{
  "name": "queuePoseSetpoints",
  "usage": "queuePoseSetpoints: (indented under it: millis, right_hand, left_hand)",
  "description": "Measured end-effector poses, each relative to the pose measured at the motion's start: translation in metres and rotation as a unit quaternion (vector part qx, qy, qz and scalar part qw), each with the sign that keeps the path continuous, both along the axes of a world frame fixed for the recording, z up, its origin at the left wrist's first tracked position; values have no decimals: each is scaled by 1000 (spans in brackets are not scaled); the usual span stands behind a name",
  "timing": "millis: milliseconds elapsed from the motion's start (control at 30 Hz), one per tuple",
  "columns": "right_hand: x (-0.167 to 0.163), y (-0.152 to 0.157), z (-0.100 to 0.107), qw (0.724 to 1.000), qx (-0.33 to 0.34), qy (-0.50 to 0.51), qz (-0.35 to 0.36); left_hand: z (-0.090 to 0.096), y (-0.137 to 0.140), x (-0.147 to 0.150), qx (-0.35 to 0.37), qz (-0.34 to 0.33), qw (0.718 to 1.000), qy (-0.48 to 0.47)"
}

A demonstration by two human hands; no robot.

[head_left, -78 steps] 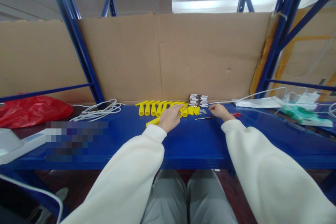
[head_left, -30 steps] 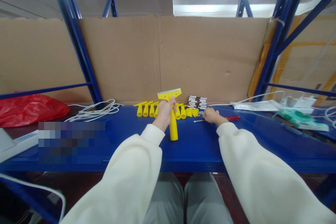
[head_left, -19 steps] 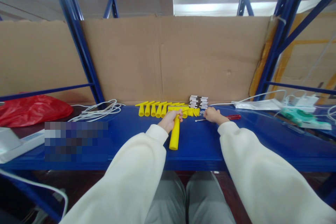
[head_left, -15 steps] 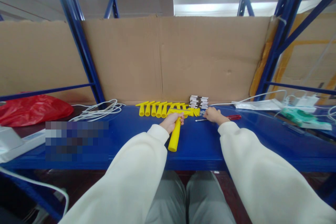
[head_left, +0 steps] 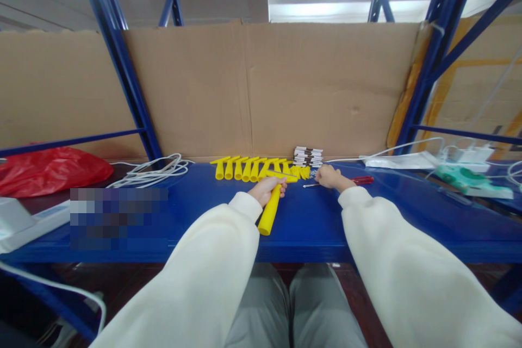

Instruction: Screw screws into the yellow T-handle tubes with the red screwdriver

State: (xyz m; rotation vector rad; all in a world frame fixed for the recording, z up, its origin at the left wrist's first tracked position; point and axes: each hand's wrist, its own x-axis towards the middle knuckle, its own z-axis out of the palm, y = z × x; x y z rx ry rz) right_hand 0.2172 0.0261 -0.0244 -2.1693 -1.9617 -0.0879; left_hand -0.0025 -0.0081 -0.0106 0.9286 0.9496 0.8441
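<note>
My left hand [head_left: 267, 190] is wrapped round a yellow T-shaped plastic handle [head_left: 269, 215], its hollow-looking round end tilted down toward me. A thin grey strip lies along its crosspiece. My right hand [head_left: 328, 176] has its fingers bunched over a pile of small shiny pieces [head_left: 314, 173], perhaps screws; what the fingertips pinch is hidden. Beneath that hand lies a screwdriver [head_left: 362, 180] with a red handle, its metal shaft showing to the left. Behind my left hand stretches a row of similar yellow T-shaped handles [head_left: 237, 171], with small yellow pieces [head_left: 300, 173] at its right end.
A stack of small white packets with dark bands [head_left: 308, 156] stands against the cardboard wall [head_left: 265, 92]. Coiled white cable [head_left: 163, 171] and a red plastic bag [head_left: 53, 170] are on the left. A green-and-white packet [head_left: 468, 180] and white chargers [head_left: 475, 157] lie right.
The lower end of the yellow handle in my left hand has swung slightly left. My right hand stays over the small pieces, almost unmoved.
</note>
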Motion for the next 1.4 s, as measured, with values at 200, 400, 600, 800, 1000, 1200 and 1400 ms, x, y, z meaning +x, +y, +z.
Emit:
queuePoseSetpoints:
  millis: [200,400,600,800,1000,1200,1400]
  right_hand:
    - [2,1,0,997,25,67,29]
    - [-8,1,1,937,55,306,160]
    - [-33,-11,-1,847,32,464,258]
    - [-40,-14,-3,819,1,499,283]
    - [-42,-16,-4,818,7,496,289]
    - [-43,-17,-3,813,7,507,287]
    - [-44,-16,-6,809,7,526,262]
  left_hand:
    - [-2,4,-1,-2,-13,1000,2]
    - [-1,1,0,2,-17,1000,14]
    - [-1,2,0,-3,-29,1000,2]
    - [2,-4,1,5,-34,999,0]
    - [6,-9,2,11,-34,999,2]
    - [6,-9,2,14,-34,999,6]
    - [3,-3,1,12,-35,999,5]
